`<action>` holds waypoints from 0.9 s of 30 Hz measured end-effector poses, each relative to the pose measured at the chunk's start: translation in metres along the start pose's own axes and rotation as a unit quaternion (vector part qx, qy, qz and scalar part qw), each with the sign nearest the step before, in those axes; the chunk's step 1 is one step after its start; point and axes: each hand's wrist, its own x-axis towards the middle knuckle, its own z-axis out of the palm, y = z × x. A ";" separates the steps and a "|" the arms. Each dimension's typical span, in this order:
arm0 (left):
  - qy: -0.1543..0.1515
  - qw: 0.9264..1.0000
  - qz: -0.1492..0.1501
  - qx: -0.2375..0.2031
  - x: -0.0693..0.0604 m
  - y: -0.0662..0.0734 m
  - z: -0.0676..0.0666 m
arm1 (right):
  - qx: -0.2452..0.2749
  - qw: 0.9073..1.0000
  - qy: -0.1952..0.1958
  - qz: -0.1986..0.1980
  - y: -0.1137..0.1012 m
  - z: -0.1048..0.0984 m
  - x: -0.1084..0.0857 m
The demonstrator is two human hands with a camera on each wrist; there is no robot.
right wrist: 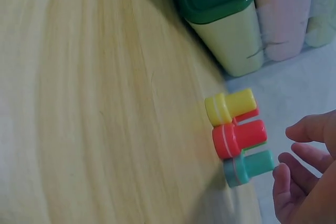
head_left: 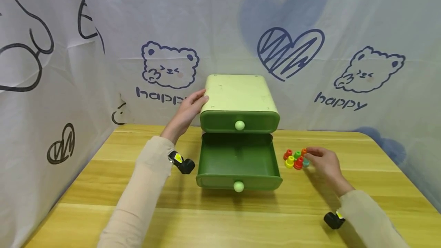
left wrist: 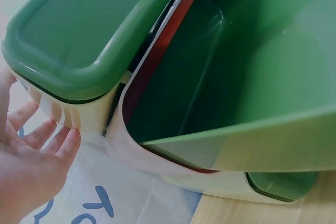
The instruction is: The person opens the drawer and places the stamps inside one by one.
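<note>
The left hand (head_left: 187,112) rests on the left side of a cabinet with a pale yellow-green top (head_left: 237,91); in the left wrist view its fingers (left wrist: 63,142) lie slightly bent against the cabinet's side. The right hand (head_left: 325,163) is beside several small coloured pegs, near an orange peg (head_left: 304,151) and a teal peg (head_left: 306,162). In the right wrist view the thumb and fingers of this hand (right wrist: 310,177) are apart and hold nothing. Grouped with these stand a yellow peg (right wrist: 231,106), a red peg (right wrist: 239,138), another red one and a green peg (head_left: 297,155).
The cabinet's lower drawer (head_left: 237,160) is pulled out towards the front, its inside bare, with a round knob (head_left: 239,186). Its upper green drawer (head_left: 220,121) is closed. All stand on a wooden table (head_left: 193,221), with a printed white curtain (head_left: 220,22) behind.
</note>
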 end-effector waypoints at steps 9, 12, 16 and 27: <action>0.003 1.000 0.000 -0.003 0.000 0.000 0.001 | -0.013 1.000 -0.008 0.014 0.012 0.000 0.007; 0.004 1.000 -0.001 -0.004 0.001 0.000 0.000 | -0.008 0.999 -0.024 0.021 0.015 -0.001 0.007; 0.001 1.000 -0.002 -0.004 0.001 -0.001 0.000 | -0.007 0.999 -0.030 0.019 0.016 -0.001 0.007; 0.000 1.000 -0.010 -0.007 0.001 0.000 -0.001 | -0.061 0.998 -0.005 -0.016 0.008 -0.010 0.003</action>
